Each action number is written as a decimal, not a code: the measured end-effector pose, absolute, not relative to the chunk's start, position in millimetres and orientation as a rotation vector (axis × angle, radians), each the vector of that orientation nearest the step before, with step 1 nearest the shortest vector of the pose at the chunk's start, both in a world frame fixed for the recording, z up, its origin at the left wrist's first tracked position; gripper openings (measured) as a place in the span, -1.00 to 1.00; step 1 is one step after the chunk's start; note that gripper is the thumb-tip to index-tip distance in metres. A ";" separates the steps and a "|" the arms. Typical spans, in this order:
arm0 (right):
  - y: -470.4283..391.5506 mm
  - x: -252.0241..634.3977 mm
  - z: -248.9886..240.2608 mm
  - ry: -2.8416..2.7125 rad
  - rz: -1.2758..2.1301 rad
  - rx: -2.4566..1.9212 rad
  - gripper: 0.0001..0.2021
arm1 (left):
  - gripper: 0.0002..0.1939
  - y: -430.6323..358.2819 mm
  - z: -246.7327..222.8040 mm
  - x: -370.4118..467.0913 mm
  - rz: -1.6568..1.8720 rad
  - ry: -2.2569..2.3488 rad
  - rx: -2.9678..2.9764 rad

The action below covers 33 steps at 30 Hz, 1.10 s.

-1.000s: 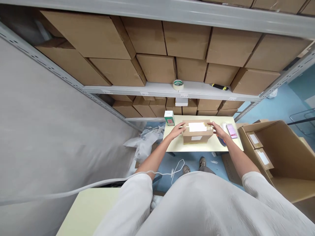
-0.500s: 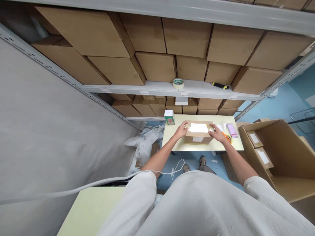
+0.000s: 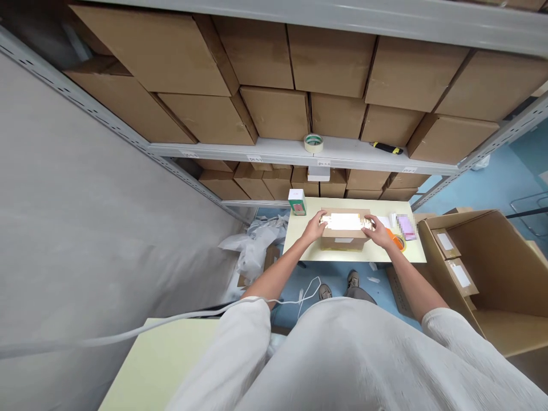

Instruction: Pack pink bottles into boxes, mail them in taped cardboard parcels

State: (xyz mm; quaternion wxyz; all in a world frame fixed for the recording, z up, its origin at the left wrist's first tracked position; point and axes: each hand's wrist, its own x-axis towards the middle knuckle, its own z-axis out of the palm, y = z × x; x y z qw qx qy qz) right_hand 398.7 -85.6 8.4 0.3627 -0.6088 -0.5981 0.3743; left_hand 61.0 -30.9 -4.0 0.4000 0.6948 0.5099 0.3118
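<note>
A brown cardboard box stands on the pale yellow table, with a white label and shiny clear tape on its top. A smaller white label shows on its near side. My left hand grips the box's left end, thumb on the top. At the right end my right hand holds it the same way. Just right of that hand lie an orange tape dispenser and a pale purple item, partly blurred out. Left of the box stands a small green and white carton.
Shelves behind the table hold rows of cardboard boxes, a tape roll and a black-yellow cutter. A large open carton with small labelled boxes stands at the right. Plastic bags lie at the left; a white cable crosses nearby.
The view has shifted slightly. Both hands stay on the ends of the box, whose near side now shows a little less, as if tipped slightly.
</note>
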 end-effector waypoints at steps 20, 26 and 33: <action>-66.0 388.8 -55.0 -1.540 0.967 -1.632 -0.41 | -0.53 -56.6 -28.8 101.3 0.543 1.473 2.301; -77.4 391.5 -53.3 -1.561 0.926 -1.620 -0.42 | -0.38 -71.3 -29.4 125.6 0.226 1.188 2.523; -109.6 442.3 -53.6 -1.386 0.755 -1.935 -0.46 | -0.40 -54.6 -32.6 132.6 0.315 1.163 2.379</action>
